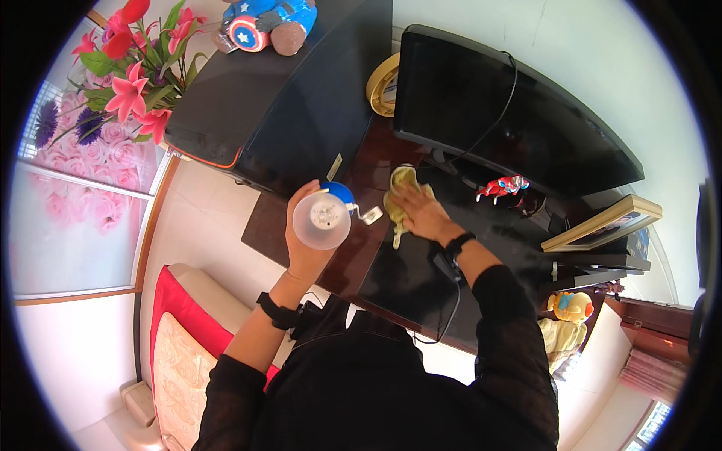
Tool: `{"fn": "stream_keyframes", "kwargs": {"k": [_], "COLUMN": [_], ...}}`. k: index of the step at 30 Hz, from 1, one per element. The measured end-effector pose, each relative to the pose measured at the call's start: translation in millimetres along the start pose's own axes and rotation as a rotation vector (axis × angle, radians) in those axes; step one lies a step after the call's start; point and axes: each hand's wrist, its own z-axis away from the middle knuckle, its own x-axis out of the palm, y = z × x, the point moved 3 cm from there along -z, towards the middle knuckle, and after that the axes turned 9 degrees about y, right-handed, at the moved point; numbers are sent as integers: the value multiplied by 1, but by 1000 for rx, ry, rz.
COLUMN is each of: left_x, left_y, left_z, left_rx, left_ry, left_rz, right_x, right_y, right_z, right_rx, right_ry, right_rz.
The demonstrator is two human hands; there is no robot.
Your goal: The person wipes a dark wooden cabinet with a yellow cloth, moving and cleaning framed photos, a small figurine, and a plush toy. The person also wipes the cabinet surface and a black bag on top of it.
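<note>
My left hand (305, 260) is wrapped around a translucent plastic cup (322, 232), held above the cabinet's left part. A round blue object (338, 193) shows behind the cup's rim, and a small white piece (371, 215) sticks out beside it on a thin arm. I cannot tell whether these are joined to the cup. My right hand (424, 212) lies spread on a crumpled yellow-green cloth (399, 217), pressing it to the dark glossy top of the cabinet (389, 276). Part of the cloth is hidden under the fingers.
A black monitor (507, 118) stands at the back with a cable hanging over it. Before it is a red and silver toy figure (501, 187). Picture frames (603, 222) and a yellow duck toy (569, 307) are at right. A large black case (304, 107) is at left.
</note>
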Motion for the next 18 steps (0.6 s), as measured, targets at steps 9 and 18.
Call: {"fn": "stream_keyframes", "kwargs": {"k": [9, 18], "left_x": [35, 64], "left_y": [14, 13], "left_z": [0, -6], "left_rx": [-3, 38], "left_ry": [0, 53], "left_rz": [28, 67], "right_x": [-7, -11], "right_y": [74, 5], "right_z": [-57, 48], "right_rx": [534, 556], "right_ry": [71, 205], "right_rz": [272, 266]}}
